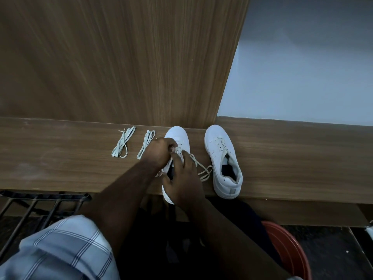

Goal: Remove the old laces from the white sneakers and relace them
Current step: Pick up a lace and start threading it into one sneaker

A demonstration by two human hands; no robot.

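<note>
Nearest us, low on the right, we see part of a red bucket [290,251] on the floor below the counter edge; what it holds we cannot tell, since only its rim and outer wall show. On the left sits a dark metal rack [38,205], and a checked sleeve [60,251] fills the lower left corner.

Above these, both forearms reach onto the wooden counter [60,164]. Our right hand [182,178] lies over the rear half of the left sneaker [176,138], its fingers curled around the shoe's collar and tongue area, grasping it. The heel of this sneaker overhangs the near counter edge. Our left hand [159,151] is just beyond and to the left of the right one, its fingers [171,143] bunched and pinching the old lace [201,168] at the eyelets. Loose loops of that lace trail to the right of the right hand's fingers, lying on the counter between the two shoes.

Right of both hands, apart from them, stands the right sneaker [222,158], toe pointing away, its dark opening facing up; a lace appears to be threaded only at the front eyelets, though this is small.

Left of the left hand's fingers lie two folded bundles of laces: the near bundle [146,143] just beside the knuckles, the far bundle [123,145] further left. Behind everything rises a wooden panel [121,57], with a pale wall [302,67] to its right.
</note>
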